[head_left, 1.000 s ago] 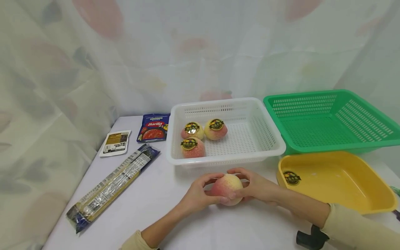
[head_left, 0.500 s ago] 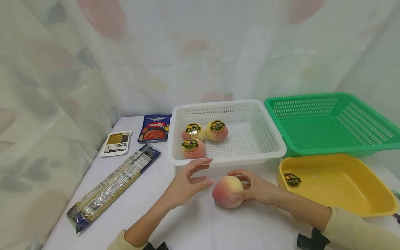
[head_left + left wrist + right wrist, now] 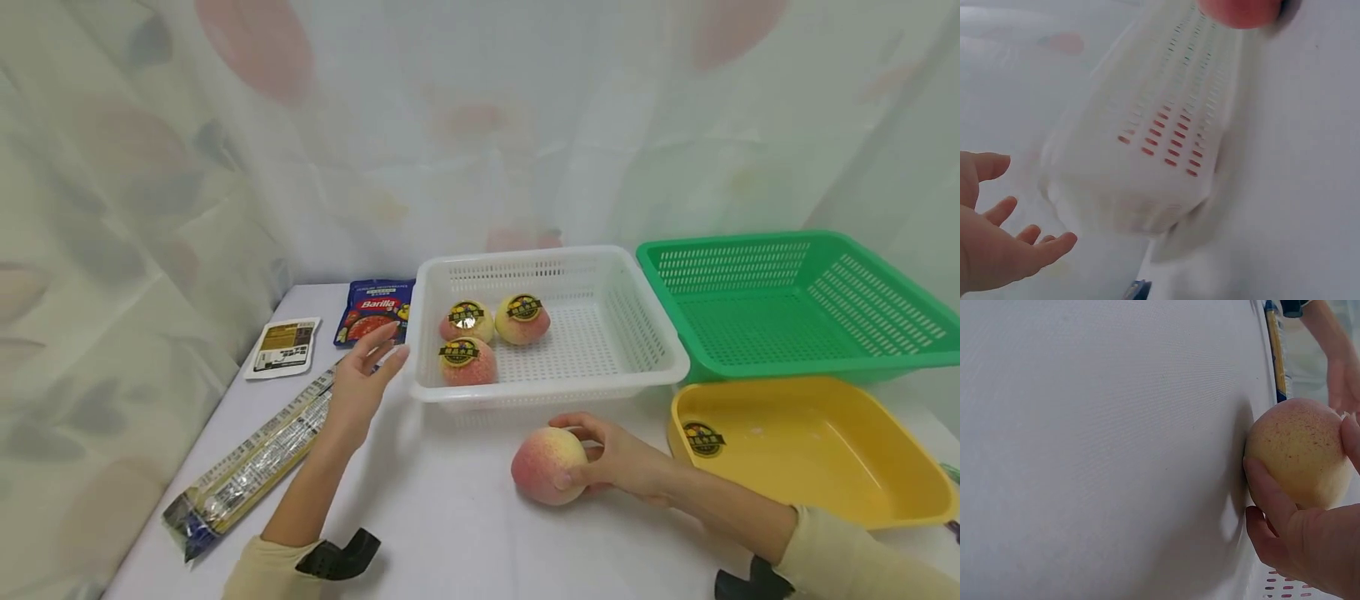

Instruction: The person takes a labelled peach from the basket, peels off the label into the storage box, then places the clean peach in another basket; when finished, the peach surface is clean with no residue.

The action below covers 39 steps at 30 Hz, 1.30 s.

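Observation:
On the white table, a pink-and-yellow peach [image 3: 546,465] is gripped from its right side by my right hand [image 3: 628,458]. The right wrist view shows thumb and fingers around the peach [image 3: 1297,450]. My left hand [image 3: 358,392] holds nothing, its fingers loosely extended. It hovers just left of the white basket [image 3: 555,390], over the upper end of a long clear-and-gold packet [image 3: 262,450]. In the left wrist view this hand [image 3: 1004,250] is apart from the basket wall [image 3: 1116,194]. Three peaches with black-and-gold labels sit in the basket's left part, one being the front peach [image 3: 471,367].
A blue Barilla pouch [image 3: 363,304] lies partly behind my left fingers, left of the basket. A small white-and-brown sachet [image 3: 282,348] lies farther left. On the right stand a green basket [image 3: 787,367] and a yellow bin [image 3: 795,442] with a label [image 3: 702,439] inside.
My left hand has let go of the peach and moved left, past the basket's front left corner, to above the long packet. My right hand stays on the peach.

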Motion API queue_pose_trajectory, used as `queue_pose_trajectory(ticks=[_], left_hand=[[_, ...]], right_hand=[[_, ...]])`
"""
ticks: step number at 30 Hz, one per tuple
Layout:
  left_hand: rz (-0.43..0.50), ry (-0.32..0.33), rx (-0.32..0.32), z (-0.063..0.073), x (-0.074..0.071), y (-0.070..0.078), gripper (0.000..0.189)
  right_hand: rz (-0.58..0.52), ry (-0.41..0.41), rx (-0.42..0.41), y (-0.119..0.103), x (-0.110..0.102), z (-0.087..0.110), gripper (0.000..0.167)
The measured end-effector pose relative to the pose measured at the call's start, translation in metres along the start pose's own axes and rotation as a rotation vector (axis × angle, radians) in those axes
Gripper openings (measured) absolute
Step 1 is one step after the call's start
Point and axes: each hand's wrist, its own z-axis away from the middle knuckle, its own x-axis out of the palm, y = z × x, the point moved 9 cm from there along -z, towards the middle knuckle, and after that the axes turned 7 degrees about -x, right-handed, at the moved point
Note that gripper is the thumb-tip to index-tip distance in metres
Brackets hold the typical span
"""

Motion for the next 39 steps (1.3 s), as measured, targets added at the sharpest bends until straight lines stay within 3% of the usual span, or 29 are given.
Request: queue_pose_trajectory(ticks=[4, 7, 11, 19, 26, 30, 35, 39], left_hand=[[-0.012, -0.096, -0.085, -0.008, 0.012, -0.022, 0.054], [-0.022, -0.157, -0.105, -0.009, 0.023, -0.031, 0.057], [-0.007, -0.187, -0.109, -0.008, 0.031, -0.033, 0.059], [0.035, -0.259, -0.084, -0.007, 0.032, -0.034, 0.065], [0.045, -0.266, -0.103, -0.006, 0.029, -0.037, 0.067], [0.036, -0.267, -0.106, -0.006, 0.029, -0.038, 0.067], [0.033, -0.273, -0.099, -0.006, 0.028, -0.038, 0.067], [0.04, -0.275, -0.098, -0.006, 0.028, -0.038, 0.068]], right_hand=[[-0.004, 0.003, 0.004, 0.001, 0.0, 0.001, 0.072], [0.001, 0.014, 0.012, 0.003, -0.002, 0.002, 0.072], [0.001, 0.026, 0.028, 0.004, -0.004, 0.004, 0.072], [-0.001, 0.039, 0.043, 0.004, -0.004, 0.003, 0.071], [0.015, 0.055, 0.046, 0.0, -0.01, 0.004, 0.069], [0.013, 0.037, 0.045, -0.02, -0.021, 0.011, 0.071], [0.037, -0.053, -0.06, -0.065, -0.039, 0.025, 0.069], [0.065, -0.048, -0.117, -0.097, -0.067, 0.034, 0.068]])
